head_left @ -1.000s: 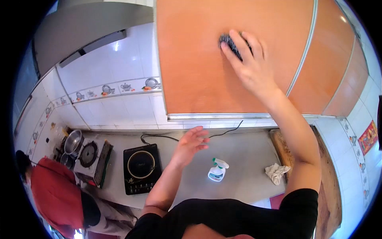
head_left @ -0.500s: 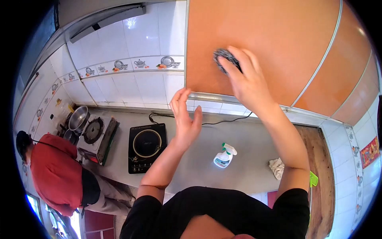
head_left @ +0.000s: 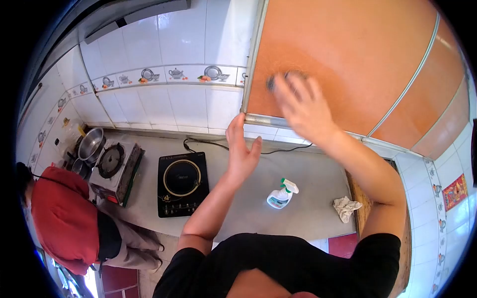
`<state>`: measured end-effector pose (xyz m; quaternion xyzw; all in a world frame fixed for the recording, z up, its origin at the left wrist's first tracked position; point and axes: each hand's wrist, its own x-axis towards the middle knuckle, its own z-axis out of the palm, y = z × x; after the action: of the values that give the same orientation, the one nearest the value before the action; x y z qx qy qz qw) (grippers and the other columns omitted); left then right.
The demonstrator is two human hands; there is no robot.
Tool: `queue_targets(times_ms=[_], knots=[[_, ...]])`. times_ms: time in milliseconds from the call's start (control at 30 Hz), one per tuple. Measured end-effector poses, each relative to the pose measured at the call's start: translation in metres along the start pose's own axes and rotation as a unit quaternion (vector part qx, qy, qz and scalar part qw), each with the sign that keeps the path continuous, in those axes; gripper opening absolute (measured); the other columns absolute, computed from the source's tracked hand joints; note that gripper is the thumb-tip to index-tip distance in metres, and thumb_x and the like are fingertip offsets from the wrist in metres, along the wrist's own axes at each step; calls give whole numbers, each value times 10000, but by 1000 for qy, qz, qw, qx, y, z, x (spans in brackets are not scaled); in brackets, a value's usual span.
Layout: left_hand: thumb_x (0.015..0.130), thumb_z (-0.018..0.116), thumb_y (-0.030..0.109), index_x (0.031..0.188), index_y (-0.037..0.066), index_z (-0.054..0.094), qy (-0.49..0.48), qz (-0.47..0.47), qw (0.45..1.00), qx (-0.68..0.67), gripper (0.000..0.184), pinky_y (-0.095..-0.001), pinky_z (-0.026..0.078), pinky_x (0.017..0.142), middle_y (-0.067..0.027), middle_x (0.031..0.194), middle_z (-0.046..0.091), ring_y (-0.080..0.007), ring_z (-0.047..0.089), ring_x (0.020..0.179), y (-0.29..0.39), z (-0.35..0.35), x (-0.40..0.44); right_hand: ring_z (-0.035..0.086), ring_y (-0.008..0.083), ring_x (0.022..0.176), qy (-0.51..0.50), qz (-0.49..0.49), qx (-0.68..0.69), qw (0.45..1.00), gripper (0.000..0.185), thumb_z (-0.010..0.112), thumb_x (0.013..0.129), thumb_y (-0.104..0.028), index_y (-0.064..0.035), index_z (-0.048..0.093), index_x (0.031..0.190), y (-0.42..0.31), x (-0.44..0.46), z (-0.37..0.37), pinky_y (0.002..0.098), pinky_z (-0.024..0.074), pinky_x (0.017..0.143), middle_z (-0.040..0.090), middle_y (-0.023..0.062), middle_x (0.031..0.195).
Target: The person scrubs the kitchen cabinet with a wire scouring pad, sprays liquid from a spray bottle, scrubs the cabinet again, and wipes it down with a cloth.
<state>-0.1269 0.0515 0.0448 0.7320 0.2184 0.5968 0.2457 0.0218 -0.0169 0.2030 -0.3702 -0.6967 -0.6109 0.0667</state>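
My right hand (head_left: 306, 109) is smeared by motion and presses a dark grey scouring pad (head_left: 271, 83) against an orange cabinet door (head_left: 343, 69). Its fingers cover most of the pad. Just below the door's lower left corner, my left hand (head_left: 242, 149) is raised with thumb and fingers apart. Its fingertips meet the metal edging (head_left: 266, 120), and nothing shows in its palm. Under the cabinet, a white spray bottle (head_left: 279, 198) with a green-and-white trigger head stands on the grey counter (head_left: 248, 208).
A black induction cooktop (head_left: 182, 186) sits left of the bottle, its cord running along the wall. Farther left are a gas stove (head_left: 112, 161) and a metal bowl (head_left: 91, 144). A person in red (head_left: 64, 218) stands there. A crumpled cloth (head_left: 346, 208) lies at the counter's right end.
My right hand has moved over the pad in a blur across the door. My left hand has shifted right, up to the door's corner edge. The view has turned slightly.
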Motion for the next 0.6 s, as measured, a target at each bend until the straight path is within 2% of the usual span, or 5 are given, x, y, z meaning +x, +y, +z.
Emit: queue_targets(times_ms=[100,200,333,467,600], knots=[[815,629,0,1421,-55,282,-16,-10,999,-26,700,-470,269,1088,-262,1380,351,-423,342,1267,3,-2,2,488,258,1133,-12,-13,7,1000,315,627,757,-164,3,685,1019,4,-2,-1,408,400,913,541,92,1217],[811,630,-2,1417,-61,281,-18,-8,1000,-22,702,-470,271,1087,-267,1381,339,-426,341,1261,5,-3,1,485,267,1155,27,45,-29,998,359,609,739,-181,14,690,1029,31,24,-11,414,403,944,538,97,1247],[809,625,-11,1417,-64,276,-24,-6,999,-31,703,-470,273,1084,-266,1381,337,-427,346,1249,4,-5,2,484,260,1163,-23,-65,-1,998,343,611,751,-194,-45,689,1050,3,1,0,421,397,954,533,91,1282],[808,623,-17,1414,-67,275,-31,-6,999,-37,701,-471,276,1084,-265,1381,338,-429,349,1244,7,-8,4,483,277,1185,30,62,-41,997,356,614,747,-179,-58,687,1074,41,24,-10,474,395,951,527,97,1324],[806,624,-19,1411,-70,278,-32,-11,999,-41,699,-470,279,1085,-267,1381,338,-433,347,1247,6,-7,4,477,295,1198,-6,-63,16,998,356,627,743,-184,-77,687,1077,10,0,4,475,392,958,495,103,1380]])
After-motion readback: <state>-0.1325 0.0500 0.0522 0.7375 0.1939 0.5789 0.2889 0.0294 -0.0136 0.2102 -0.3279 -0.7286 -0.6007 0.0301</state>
